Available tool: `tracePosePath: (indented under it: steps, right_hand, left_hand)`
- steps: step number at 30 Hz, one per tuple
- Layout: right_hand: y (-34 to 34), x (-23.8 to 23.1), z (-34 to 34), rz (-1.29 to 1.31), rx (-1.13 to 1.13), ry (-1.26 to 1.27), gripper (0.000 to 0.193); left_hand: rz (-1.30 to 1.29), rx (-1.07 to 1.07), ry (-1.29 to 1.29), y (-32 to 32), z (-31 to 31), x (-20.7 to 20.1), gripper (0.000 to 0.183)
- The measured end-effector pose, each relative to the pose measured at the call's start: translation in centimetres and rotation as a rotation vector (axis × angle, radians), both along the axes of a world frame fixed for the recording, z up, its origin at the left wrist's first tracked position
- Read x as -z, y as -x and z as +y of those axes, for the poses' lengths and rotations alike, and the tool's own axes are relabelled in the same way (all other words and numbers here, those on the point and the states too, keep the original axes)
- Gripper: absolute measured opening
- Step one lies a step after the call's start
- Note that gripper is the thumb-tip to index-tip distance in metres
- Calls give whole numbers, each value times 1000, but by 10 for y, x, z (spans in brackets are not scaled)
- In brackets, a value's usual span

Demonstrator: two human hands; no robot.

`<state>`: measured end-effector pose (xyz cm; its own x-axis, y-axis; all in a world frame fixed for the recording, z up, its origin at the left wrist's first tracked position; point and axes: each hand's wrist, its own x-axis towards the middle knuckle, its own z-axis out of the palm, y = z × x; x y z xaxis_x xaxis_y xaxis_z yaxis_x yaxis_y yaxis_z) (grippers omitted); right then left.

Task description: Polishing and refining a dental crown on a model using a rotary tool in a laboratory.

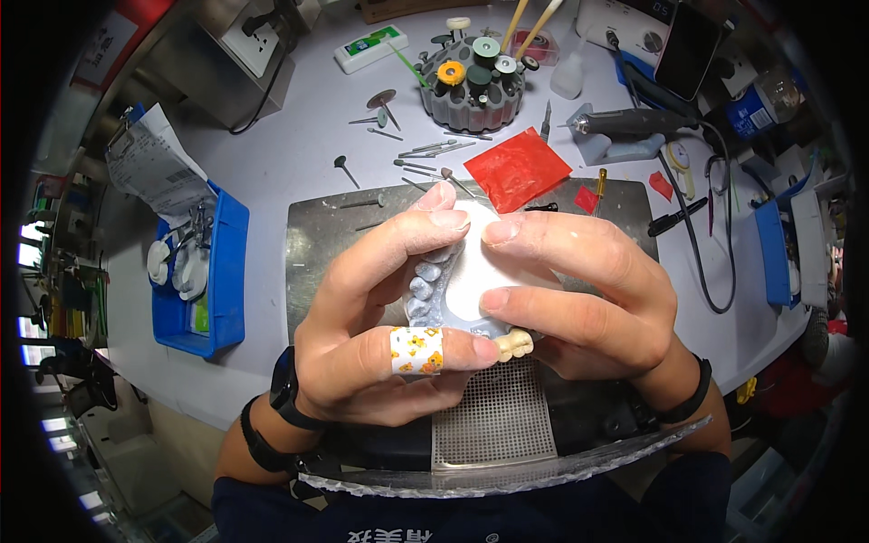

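Observation:
Between both hands I hold a dental model [422, 291] with grey-blue teeth and a bright white base. My left hand [367, 303] is closed around its left side, fingertips on the upper rim, with a patterned bandage [416, 351] around the thumb. The thumb tip touches a cream-coloured dental crown piece [514, 346] at the model's near right end. My right hand [588, 299] grips the model's right side, two fingertips pressed on the white base. The right thumb and lower fingers are mostly hidden behind the model.
Below the hands lies a metal work plate with a perforated grille [493, 412]. A red sheet [518, 169], loose burs [425, 149] and a grey bur holder [472, 90] are beyond. A handpiece [634, 122] rests on its stand at right. Blue bins [231, 271] flank the table.

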<state>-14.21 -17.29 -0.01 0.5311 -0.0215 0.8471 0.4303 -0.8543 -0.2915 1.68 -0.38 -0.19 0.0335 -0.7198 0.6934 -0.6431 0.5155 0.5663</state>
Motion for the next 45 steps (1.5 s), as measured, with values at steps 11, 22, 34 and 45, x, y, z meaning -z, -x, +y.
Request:
tracePosePath:
  steps: [11, 22, 34, 45]
  right_hand:
    - [6, 1, -2, 74, 14, 52, 35]
    - [4, -14, -8, 483, 62, 60, 40]
    - [16, -14, -23, 530, 255, 13, 19]
    - [19, 0, -60, 687, 397, -131, 17]
  left_hand:
    - [78, 59, -2, -3, -3, 5, 47]
    - [60, -156, -323, -7, 0, 13, 35]
    - [18, -117, -417, 0, -2, 28, 37]
    - [-16, -177, -339, 0, -9, 21, 23]
